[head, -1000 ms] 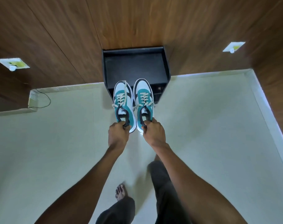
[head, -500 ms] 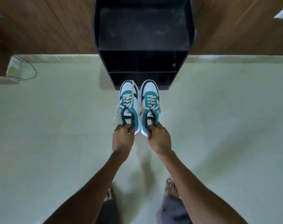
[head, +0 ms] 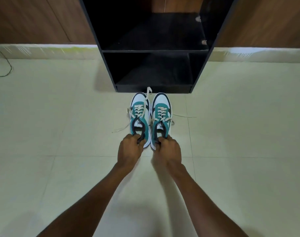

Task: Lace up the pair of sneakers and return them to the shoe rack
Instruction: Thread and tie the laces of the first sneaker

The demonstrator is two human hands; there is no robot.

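Just before the shoe rack [head: 152, 51], your left hand [head: 129, 149] and right hand [head: 168, 150] pinch the sneakers [head: 151, 117] by their heel collars. Light and soft-topped, they should carry best there; mind the trailing laces [head: 122, 128].

Each of the two teal, white and dark-navy sneakers carries a small white label with dark lettering on its tongue, just below the cream laces. On the left teal-and-white sneaker [head: 140, 115] the tongue label [head: 139, 123] shows a short row of dark block characters, too small and blurred to read as a word. On the right teal-and-white sneaker [head: 161, 115] the tongue label [head: 161, 127] bears similar dark characters, equally unreadable. No other writing, number or sign can be made out on anything else in the scene.
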